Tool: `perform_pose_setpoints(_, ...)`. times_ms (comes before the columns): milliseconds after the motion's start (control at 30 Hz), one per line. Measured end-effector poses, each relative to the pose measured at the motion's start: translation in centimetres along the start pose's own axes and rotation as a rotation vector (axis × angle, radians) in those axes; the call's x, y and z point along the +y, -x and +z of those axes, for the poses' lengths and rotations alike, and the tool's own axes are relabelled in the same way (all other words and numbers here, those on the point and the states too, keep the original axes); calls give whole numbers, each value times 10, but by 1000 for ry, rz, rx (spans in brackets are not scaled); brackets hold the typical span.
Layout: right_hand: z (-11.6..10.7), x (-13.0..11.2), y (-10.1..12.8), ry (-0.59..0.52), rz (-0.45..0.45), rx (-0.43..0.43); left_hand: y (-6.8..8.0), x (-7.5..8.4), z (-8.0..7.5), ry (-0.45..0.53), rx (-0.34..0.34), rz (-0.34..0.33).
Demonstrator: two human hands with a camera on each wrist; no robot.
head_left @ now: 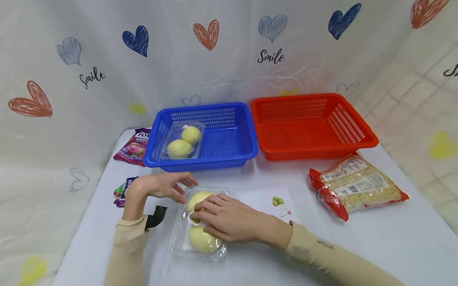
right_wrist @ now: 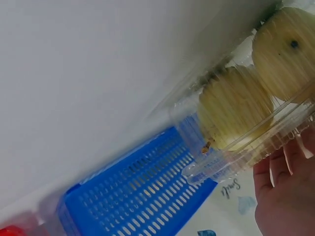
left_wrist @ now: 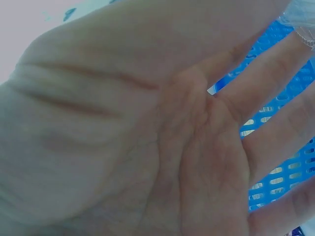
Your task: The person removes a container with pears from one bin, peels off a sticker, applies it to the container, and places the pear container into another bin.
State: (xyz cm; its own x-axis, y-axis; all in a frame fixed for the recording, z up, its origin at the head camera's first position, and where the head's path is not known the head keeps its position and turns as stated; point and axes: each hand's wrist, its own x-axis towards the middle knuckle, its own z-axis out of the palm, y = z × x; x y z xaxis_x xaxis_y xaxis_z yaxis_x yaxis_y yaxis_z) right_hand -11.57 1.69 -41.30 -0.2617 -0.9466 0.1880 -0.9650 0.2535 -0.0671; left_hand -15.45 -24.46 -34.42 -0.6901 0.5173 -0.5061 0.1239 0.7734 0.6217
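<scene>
On white table | clear ribbed plastic clamshell (head_left: 198,227), two round yellow-green fruits | right hand (head_left: 225,218) grips its top | left hand (head_left: 161,186) relaxed, fingertips touching far edge, holding nothing

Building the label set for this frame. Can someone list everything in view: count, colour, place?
Blue plastic slotted basket: 1, blue, table back, centre-left.
Red plastic slotted basket: 1, red, right of the blue one, touching it.
Clear plastic clamshell of two fruits: 1, yellow-green fruit, inside blue basket, left side.
Second clear clamshell of two fruits: 1, yellow-green fruit, table front, under the hands.
Purple snack pouch: 1, left of blue basket.
Wrapped candies: several, mixed colours, left table edge.
Red-ended noodle bag: 1, right side.
White card with green fruit print: 1, centre.
Left hand: on the front clamshell's far end.
Right hand: grips its lid.
</scene>
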Motion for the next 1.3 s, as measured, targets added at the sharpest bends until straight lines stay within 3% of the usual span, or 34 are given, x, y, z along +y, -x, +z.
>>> perform_pose_setpoints(233, -8, 7, -5, -96, -7, -15, 0, -3, 0, -4, -3, -2)
perform_pose_setpoints(433, -10, 7, -10, -65, -5, 25, 0, -3, -1, 0, -2, -5)
perform_pose_setpoints(700, -13, 4, -3, -108, -8, -21, -2, -6, -1, -5, -2, 1)
perform_pose_setpoints(767, -15, 5, -1, -144, -13, -17, 0, -6, -3, -8, 38, 2)
perform_pose_setpoints(867, -19, 9, 2, -199, 10, 16, 6, -4, -6, -32, 160, 14)
perform_pose_setpoints(967, -22, 15, 1, -199, 99, 61, 17, -6, -8, -62, 302, -1)
perform_pose_setpoints(1033, -22, 19, -4, -190, 204, 70, 25, -9, -8, -79, 373, -26)
perform_pose_setpoints(1167, -19, 26, -15, -275, 435, -12, 29, -12, -11, -119, 483, -72)
perform_pose_setpoints(1300, -17, 34, -23, -418, 583, -163, 25, -9, -16, -155, 565, -105)
